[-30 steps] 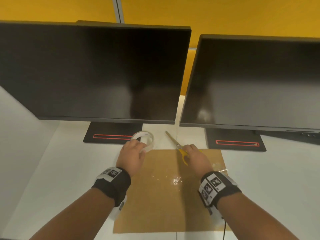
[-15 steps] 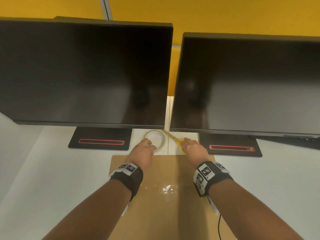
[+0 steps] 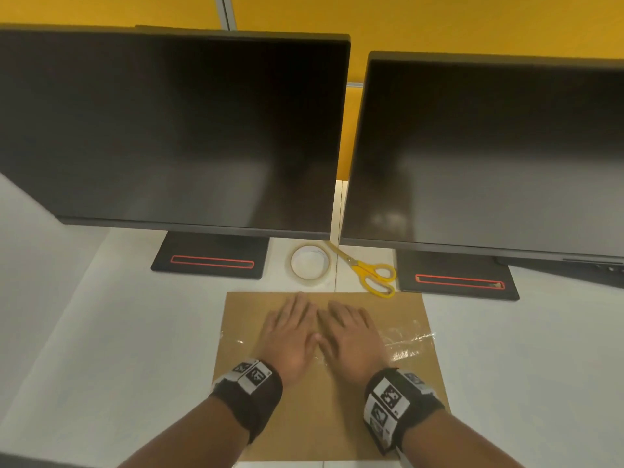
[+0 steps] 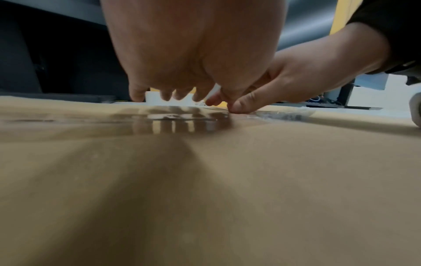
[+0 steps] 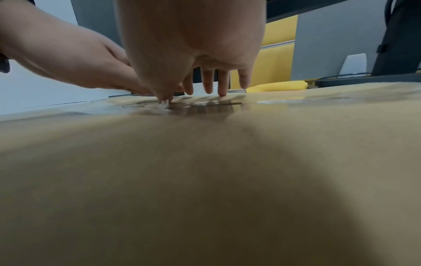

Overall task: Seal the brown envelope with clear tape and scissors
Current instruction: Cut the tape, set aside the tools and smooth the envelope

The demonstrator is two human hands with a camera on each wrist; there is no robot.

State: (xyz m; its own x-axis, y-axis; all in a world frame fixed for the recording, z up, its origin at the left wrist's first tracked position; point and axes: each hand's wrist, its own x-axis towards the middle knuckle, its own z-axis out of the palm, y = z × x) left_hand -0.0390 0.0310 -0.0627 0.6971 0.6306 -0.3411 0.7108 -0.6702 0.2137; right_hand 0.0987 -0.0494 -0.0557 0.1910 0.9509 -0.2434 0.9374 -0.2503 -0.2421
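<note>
The brown envelope (image 3: 324,413) lies flat on the white desk, with a strip of clear tape (image 3: 405,342) running across it from side to side. My left hand (image 3: 290,329) and right hand (image 3: 347,332) lie side by side on the envelope, fingers straight, thumbs touching, over the tape's middle. In the wrist views the fingertips (image 4: 136,95) (image 5: 222,92) reach down to the shiny tape (image 4: 173,117) (image 5: 205,103). The tape roll (image 3: 310,265) lies flat beyond the envelope. The yellow-handled scissors (image 3: 373,275) lie to its right, blades pointing away, with the handle (image 5: 276,86) also in the right wrist view.
Two dark monitors (image 3: 175,130) (image 3: 489,153) overhang the back of the desk (image 3: 135,332). Their black bases (image 3: 211,256) (image 3: 456,275) flank the roll and scissors. A yellow partition (image 3: 405,21) stands behind.
Both hands let go of the tape roll and the scissors, leaving them on the desk past the envelope, and drew back to lie flat on the taped envelope.
</note>
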